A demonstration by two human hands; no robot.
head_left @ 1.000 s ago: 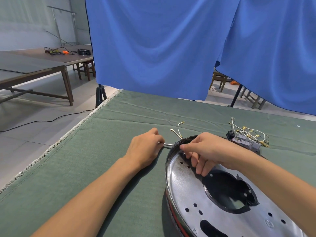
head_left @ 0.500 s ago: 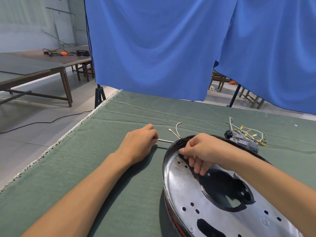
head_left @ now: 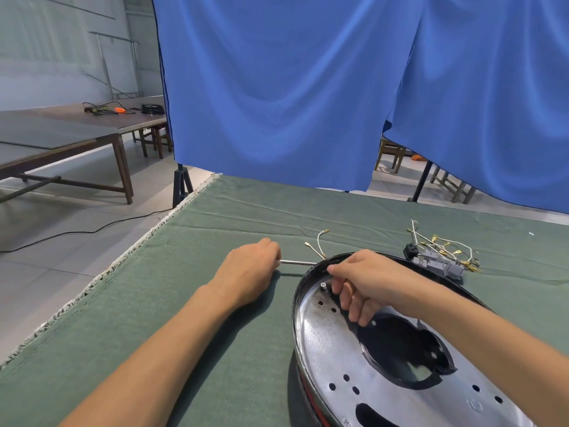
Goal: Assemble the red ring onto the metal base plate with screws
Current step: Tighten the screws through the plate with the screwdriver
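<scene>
With the metal base plate [head_left: 385,380] laid on the green surface [head_left: 184,303] over the red ring [head_left: 311,403], a screw [head_left: 323,285] is steadied by the right hand [head_left: 366,282], the screwdriver [head_left: 297,262] gripped in the left hand [head_left: 249,269]; the screw could be tipped from its hole if released early.

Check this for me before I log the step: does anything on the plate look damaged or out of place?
The metal base plate has brownish scorch-like discolouration around the holes near the screw, beside the right hand. Loose wires lie on the green cloth behind the rim. Nothing looks spilled.
</scene>
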